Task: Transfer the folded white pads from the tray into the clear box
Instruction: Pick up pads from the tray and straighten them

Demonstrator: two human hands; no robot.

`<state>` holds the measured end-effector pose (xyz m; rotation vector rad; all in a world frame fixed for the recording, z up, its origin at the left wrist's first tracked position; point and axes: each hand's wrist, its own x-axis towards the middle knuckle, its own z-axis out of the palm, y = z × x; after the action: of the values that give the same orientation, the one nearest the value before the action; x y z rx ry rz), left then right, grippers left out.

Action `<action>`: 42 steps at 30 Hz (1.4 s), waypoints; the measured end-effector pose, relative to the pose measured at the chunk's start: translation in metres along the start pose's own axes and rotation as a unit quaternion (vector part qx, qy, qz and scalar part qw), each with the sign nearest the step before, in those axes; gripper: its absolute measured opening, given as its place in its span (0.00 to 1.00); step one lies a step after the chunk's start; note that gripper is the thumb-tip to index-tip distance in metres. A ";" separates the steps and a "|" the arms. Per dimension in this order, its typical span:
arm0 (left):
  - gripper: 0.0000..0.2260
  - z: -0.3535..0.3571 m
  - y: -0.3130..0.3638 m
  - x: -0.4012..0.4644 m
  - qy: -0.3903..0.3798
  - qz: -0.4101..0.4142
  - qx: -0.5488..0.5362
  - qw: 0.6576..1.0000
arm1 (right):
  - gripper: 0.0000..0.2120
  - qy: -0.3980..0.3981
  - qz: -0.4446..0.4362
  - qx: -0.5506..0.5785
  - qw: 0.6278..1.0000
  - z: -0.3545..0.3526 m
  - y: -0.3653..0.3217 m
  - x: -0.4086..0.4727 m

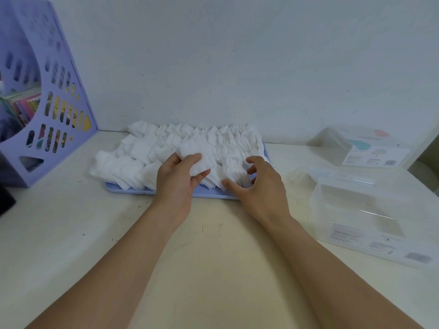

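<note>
Left hand [178, 177] is gripping a small stack of folded white pads [197, 160] between thumb and fingers, just above the blue tray [133, 187]. Right hand [259, 179] is hovering with loosely curled fingers, touching the pad pile. Clear box [365, 210] is sitting on the worktop [213, 257], right of the tray.

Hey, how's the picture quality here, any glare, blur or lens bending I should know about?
Head view: soft, even light with only faint shadows; wide-angle bending bows the purple file rack at the left edge; the white pads are nearly blown out, their folds hard to separate; thin glare streaks on the clear box; both hands, left hand and right hand, are reasonably sharp.
</note>
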<state>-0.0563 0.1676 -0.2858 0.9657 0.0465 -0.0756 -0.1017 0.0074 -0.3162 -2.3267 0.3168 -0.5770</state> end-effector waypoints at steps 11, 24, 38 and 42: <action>0.08 -0.001 -0.004 -0.003 0.002 0.106 0.081 0.991 | 0.02 0.101 0.039 0.180 0.978 -0.025 0.006 0.005; 0.25 0.016 -0.010 -0.040 -0.178 0.060 0.299 0.936 | 0.04 -0.192 0.161 0.609 0.752 -0.070 -0.020 -0.008; 0.09 0.016 -0.004 -0.041 -0.210 -0.061 0.212 0.952 | 0.04 -0.202 0.138 0.486 0.839 -0.064 -0.005 -0.002; 0.11 0.015 -0.004 -0.038 -0.218 -0.047 0.225 0.948 | 0.04 -0.205 0.131 0.465 0.851 -0.064 -0.007 -0.002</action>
<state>-0.0947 0.1546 -0.2782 1.3842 -0.3472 -0.4004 -0.1347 -0.0242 -0.2708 -1.3665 0.0991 -0.0348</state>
